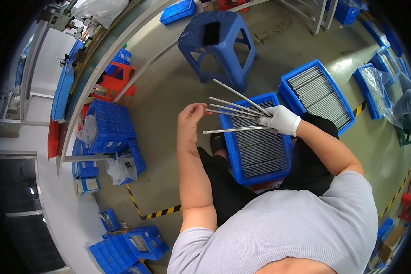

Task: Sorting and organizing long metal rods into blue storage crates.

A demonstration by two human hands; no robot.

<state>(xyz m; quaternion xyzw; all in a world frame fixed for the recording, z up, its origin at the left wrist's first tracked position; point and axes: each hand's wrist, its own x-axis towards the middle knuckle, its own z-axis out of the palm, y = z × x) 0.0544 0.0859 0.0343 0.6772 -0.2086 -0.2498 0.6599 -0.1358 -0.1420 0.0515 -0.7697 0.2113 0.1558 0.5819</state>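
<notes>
My right hand (280, 120), in a white glove, grips several thin metal rods (240, 99) that fan out toward the left. Bare and curled, my left hand (194, 113) is beside the far ends of these rods. Its fingertips come close to one rod end; whether they pinch it cannot be made out. Below the rods, between my knees, a blue crate (230, 160) holds many similar rods lying in rows. A second blue crate (323, 64) of rods stands to its right, farther off.
A blue plastic stool (214, 23) with a black phone (211, 34) on it stands ahead. A workbench frame (146, 76) curves along the left, near stacked blue crates (109, 125). Striped tape (162, 212) marks the floor. More crates (371, 91) line the right side.
</notes>
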